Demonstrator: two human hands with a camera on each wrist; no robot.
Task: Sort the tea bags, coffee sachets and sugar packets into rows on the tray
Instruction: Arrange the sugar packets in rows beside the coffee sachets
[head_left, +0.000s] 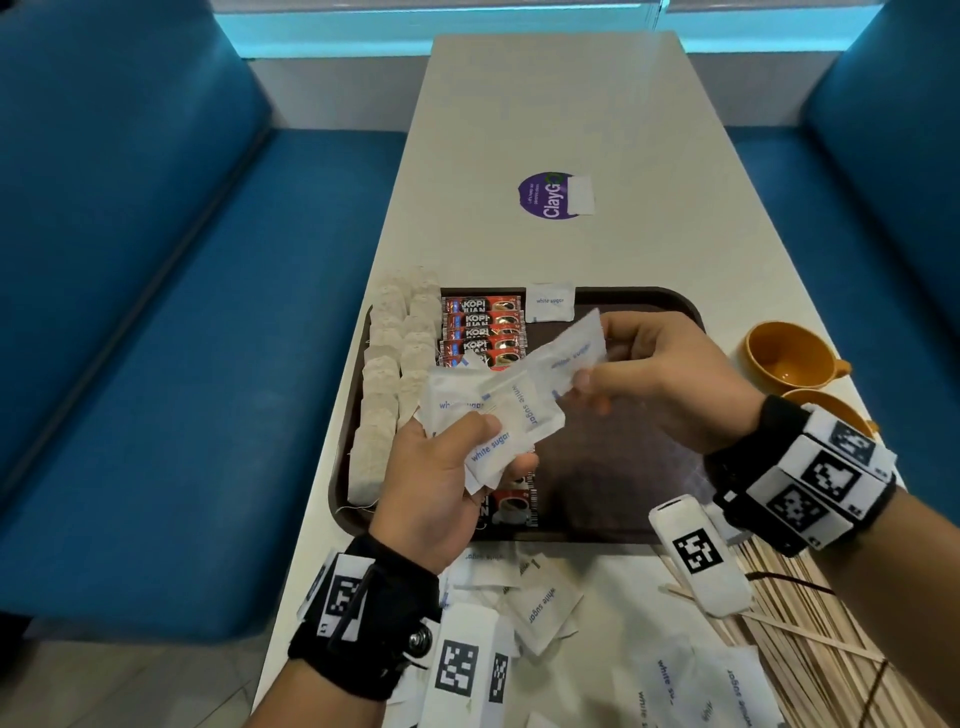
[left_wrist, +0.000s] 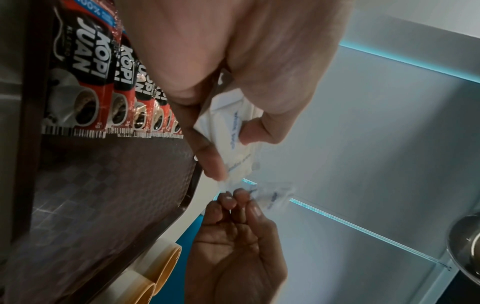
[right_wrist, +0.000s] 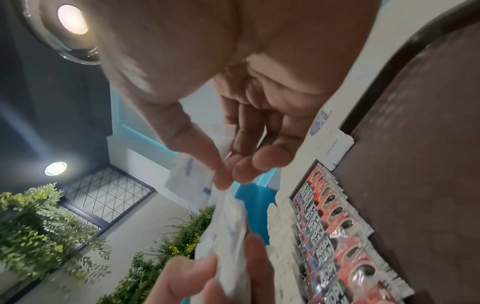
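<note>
Over the brown tray (head_left: 613, 467), my left hand (head_left: 483, 441) grips a fan of several white sugar packets (head_left: 498, 410). My right hand (head_left: 592, 364) pinches the fan's top packet (head_left: 571, 348) between thumb and fingers. One sugar packet (head_left: 550, 301) lies at the tray's far edge. Beside it runs a row of red coffee sachets (head_left: 483, 332), with two columns of tea bags (head_left: 395, 374) along the left side. In the right wrist view the fingertips (right_wrist: 244, 168) meet on a packet (right_wrist: 189, 174). The left wrist view shows the held packets (left_wrist: 228, 127) below my palm.
Loose sugar packets (head_left: 545, 603) are scattered on the white table (head_left: 545, 104) in front of the tray. Wooden stirrers (head_left: 810, 613) lie at the front right, and two orange cups (head_left: 789, 353) stand right of the tray. Blue benches (head_left: 156, 312) flank the table.
</note>
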